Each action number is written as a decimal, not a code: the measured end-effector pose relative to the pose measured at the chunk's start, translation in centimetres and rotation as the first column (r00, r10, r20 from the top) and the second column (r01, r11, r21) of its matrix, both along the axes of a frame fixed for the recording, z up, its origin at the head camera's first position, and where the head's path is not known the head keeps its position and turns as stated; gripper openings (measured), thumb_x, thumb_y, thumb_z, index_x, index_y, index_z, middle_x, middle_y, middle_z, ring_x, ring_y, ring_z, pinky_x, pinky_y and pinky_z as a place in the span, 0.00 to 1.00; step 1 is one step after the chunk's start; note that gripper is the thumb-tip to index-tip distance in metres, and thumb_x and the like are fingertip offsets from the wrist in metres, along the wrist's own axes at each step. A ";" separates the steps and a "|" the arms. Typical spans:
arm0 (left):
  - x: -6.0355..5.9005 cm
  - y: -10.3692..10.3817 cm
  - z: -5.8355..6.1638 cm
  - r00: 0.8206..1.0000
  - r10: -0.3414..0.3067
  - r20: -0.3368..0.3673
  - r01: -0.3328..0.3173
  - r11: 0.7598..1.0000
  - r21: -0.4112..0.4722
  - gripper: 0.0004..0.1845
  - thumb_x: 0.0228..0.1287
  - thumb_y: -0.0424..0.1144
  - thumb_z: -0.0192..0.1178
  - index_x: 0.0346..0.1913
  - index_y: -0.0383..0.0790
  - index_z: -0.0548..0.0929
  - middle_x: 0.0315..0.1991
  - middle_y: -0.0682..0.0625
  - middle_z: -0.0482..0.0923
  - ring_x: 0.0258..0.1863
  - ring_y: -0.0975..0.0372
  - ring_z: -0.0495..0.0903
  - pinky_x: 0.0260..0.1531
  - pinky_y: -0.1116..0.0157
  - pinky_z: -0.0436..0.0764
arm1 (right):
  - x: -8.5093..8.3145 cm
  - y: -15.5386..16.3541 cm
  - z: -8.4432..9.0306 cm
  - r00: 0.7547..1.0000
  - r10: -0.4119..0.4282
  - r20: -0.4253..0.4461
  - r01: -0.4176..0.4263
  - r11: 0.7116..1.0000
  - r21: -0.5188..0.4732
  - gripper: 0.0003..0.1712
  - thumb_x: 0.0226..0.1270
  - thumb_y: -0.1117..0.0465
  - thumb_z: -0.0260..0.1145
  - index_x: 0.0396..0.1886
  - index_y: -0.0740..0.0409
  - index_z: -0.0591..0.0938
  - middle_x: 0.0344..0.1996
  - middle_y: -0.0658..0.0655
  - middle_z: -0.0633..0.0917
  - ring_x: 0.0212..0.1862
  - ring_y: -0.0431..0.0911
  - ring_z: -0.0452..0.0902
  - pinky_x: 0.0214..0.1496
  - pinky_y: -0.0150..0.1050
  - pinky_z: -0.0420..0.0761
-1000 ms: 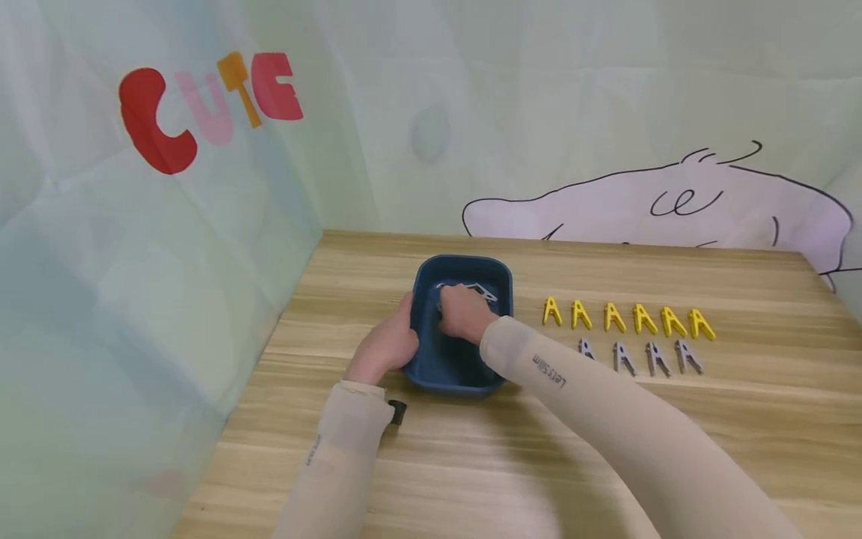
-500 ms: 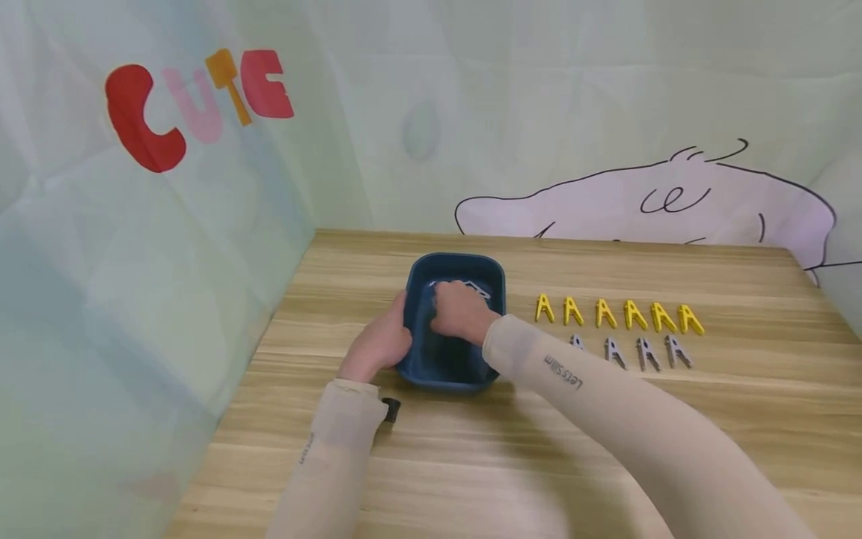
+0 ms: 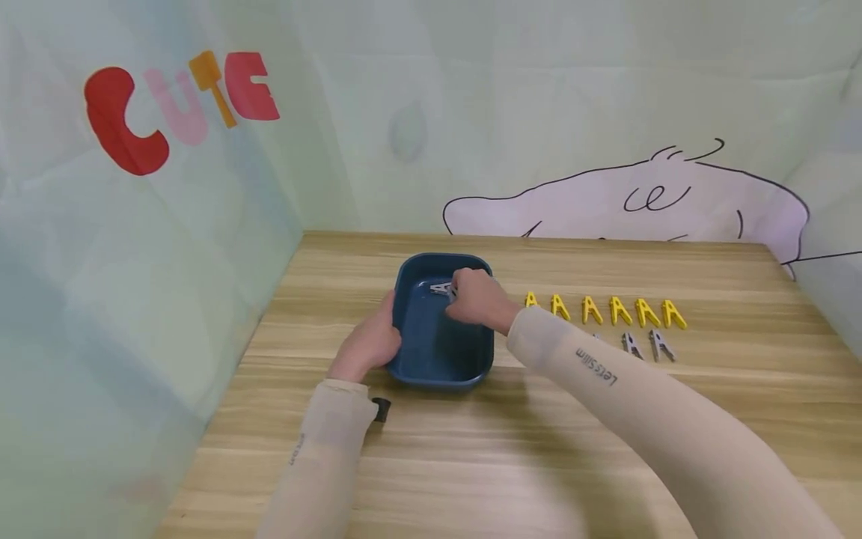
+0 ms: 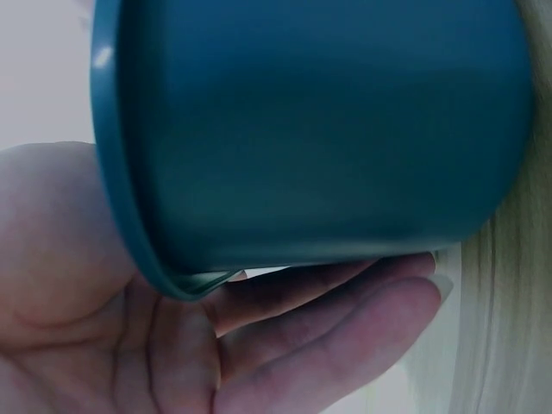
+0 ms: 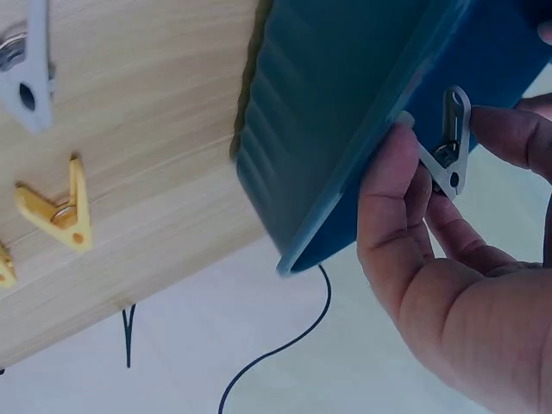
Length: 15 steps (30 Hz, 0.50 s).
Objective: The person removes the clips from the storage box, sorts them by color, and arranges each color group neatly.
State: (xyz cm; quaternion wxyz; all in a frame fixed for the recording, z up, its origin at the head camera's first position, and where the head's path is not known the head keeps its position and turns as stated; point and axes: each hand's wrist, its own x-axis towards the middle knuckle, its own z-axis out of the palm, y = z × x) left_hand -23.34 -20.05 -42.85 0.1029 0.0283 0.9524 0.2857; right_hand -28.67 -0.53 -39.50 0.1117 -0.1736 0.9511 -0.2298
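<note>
The deep blue plastic bin rests on the wooden table, and my left hand grips its left wall. In the left wrist view the fingers lie along the outside of that wall while the thumb's base is at the rim. My right hand is over the bin's right side, pinching a grey clothespin between thumb and fingers. Another grey clothespin lies on the bin's floor near the far end.
Right of the bin, several yellow clothespins stand in a row. In front of them are grey clothespins, partly hidden by the right sleeve. A printed cloth wall borders the table's back and left.
My right hand has come up from the bin's floor and shifted toward its right wall, with a grey clothespin now showing in its fingers. My left hand stays on the bin.
</note>
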 end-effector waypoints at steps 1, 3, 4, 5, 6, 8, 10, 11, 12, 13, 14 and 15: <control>0.0 0.0 0.0 1.000 0.003 0.005 -0.003 1.000 -0.001 0.37 0.69 0.30 0.42 0.79 0.37 0.43 0.65 0.37 0.69 0.37 0.51 0.78 0.35 0.58 0.76 | 0.0 0.2 0.1 1.000 0.001 0.000 -0.001 1.000 -0.002 0.22 0.62 0.61 0.68 0.53 0.68 0.79 0.33 0.58 0.81 0.30 0.47 0.77 0.31 0.35 0.75; 0.0 -0.1 0.0 1.000 0.004 0.012 -0.004 1.000 -0.003 0.37 0.69 0.30 0.41 0.79 0.37 0.42 0.64 0.36 0.69 0.35 0.52 0.78 0.34 0.58 0.75 | 0.0 0.6 0.4 1.000 -0.002 0.000 0.002 1.000 -0.006 0.22 0.61 0.61 0.68 0.53 0.68 0.79 0.34 0.58 0.81 0.30 0.47 0.77 0.31 0.36 0.75; 0.0 -0.1 -0.1 1.000 0.001 0.010 -0.001 1.000 -0.005 0.37 0.70 0.30 0.41 0.79 0.37 0.42 0.63 0.36 0.70 0.35 0.52 0.78 0.33 0.58 0.75 | 0.0 0.9 0.5 1.000 -0.003 0.000 0.003 1.000 -0.005 0.23 0.61 0.61 0.67 0.54 0.68 0.79 0.34 0.59 0.81 0.30 0.48 0.77 0.32 0.36 0.76; -0.1 -0.2 -0.1 1.000 0.001 0.013 -0.001 1.000 -0.007 0.37 0.70 0.31 0.41 0.79 0.37 0.42 0.62 0.36 0.70 0.33 0.52 0.78 0.33 0.58 0.75 | 0.1 1.1 0.6 1.000 -0.006 0.001 0.006 1.000 -0.007 0.23 0.62 0.61 0.67 0.54 0.68 0.79 0.36 0.59 0.82 0.32 0.48 0.78 0.33 0.36 0.77; -0.1 -0.2 -0.1 1.000 0.002 0.018 -0.002 1.000 -0.006 0.37 0.70 0.31 0.40 0.79 0.37 0.42 0.61 0.36 0.71 0.31 0.52 0.78 0.31 0.58 0.75 | 0.1 1.4 0.7 1.000 -0.010 -0.001 0.010 1.000 -0.009 0.23 0.62 0.61 0.67 0.54 0.68 0.79 0.38 0.60 0.82 0.33 0.48 0.78 0.34 0.36 0.78; -0.1 -0.1 -0.1 1.000 0.000 0.018 0.000 1.000 -0.011 0.37 0.70 0.31 0.40 0.79 0.37 0.42 0.59 0.35 0.72 0.29 0.53 0.77 0.29 0.58 0.74 | 0.1 2.0 0.8 1.000 -0.018 -0.007 0.018 1.000 -0.013 0.23 0.62 0.61 0.67 0.54 0.68 0.79 0.41 0.60 0.82 0.36 0.49 0.78 0.37 0.38 0.79; -0.2 -0.1 -0.2 1.000 0.005 0.025 -0.004 1.000 -0.006 0.37 0.70 0.31 0.40 0.80 0.38 0.41 0.59 0.36 0.72 0.28 0.53 0.77 0.29 0.59 0.74 | 0.1 2.5 0.8 1.000 -0.021 -0.004 0.021 1.000 -0.022 0.23 0.62 0.61 0.67 0.55 0.69 0.79 0.42 0.61 0.83 0.36 0.49 0.79 0.39 0.39 0.80; -0.2 0.0 -0.2 0.999 0.009 0.032 -0.009 1.000 -0.004 0.38 0.70 0.31 0.40 0.80 0.38 0.41 0.58 0.35 0.72 0.27 0.53 0.77 0.28 0.59 0.74 | 0.2 2.8 0.9 1.000 -0.022 -0.002 0.022 0.999 -0.028 0.24 0.62 0.62 0.67 0.56 0.69 0.78 0.43 0.62 0.83 0.36 0.49 0.79 0.40 0.39 0.81; -0.2 0.0 -0.1 0.999 0.011 0.036 -0.011 1.000 -0.002 0.38 0.70 0.31 0.40 0.80 0.38 0.40 0.58 0.35 0.72 0.27 0.53 0.77 0.28 0.59 0.74 | 0.2 3.1 0.8 1.000 -0.025 0.002 0.025 0.999 -0.035 0.24 0.62 0.62 0.67 0.56 0.68 0.78 0.43 0.62 0.83 0.36 0.49 0.80 0.40 0.39 0.81; -0.1 0.1 -0.1 0.999 0.014 0.039 -0.014 1.000 0.000 0.38 0.70 0.31 0.40 0.80 0.39 0.40 0.59 0.36 0.72 0.27 0.54 0.77 0.28 0.59 0.74 | 0.3 3.3 0.8 1.000 -0.027 0.008 0.027 0.999 -0.043 0.24 0.62 0.62 0.67 0.57 0.68 0.78 0.43 0.62 0.83 0.35 0.48 0.81 0.39 0.39 0.82; -0.1 0.1 -0.1 0.999 0.016 0.043 -0.016 1.000 0.004 0.38 0.70 0.31 0.40 0.80 0.39 0.40 0.59 0.36 0.72 0.26 0.54 0.77 0.27 0.59 0.74 | 0.3 3.6 0.8 1.000 -0.029 0.008 0.029 0.998 -0.048 0.24 0.63 0.62 0.67 0.57 0.68 0.78 0.44 0.63 0.83 0.35 0.48 0.81 0.40 0.39 0.82; -0.1 0.2 -0.1 0.999 0.018 0.048 -0.019 1.000 0.008 0.38 0.70 0.31 0.40 0.80 0.40 0.39 0.59 0.36 0.72 0.25 0.54 0.77 0.26 0.59 0.74 | 0.4 3.8 0.8 0.999 -0.033 0.009 0.033 0.998 -0.053 0.24 0.63 0.62 0.67 0.57 0.68 0.78 0.45 0.63 0.83 0.35 0.48 0.81 0.40 0.39 0.82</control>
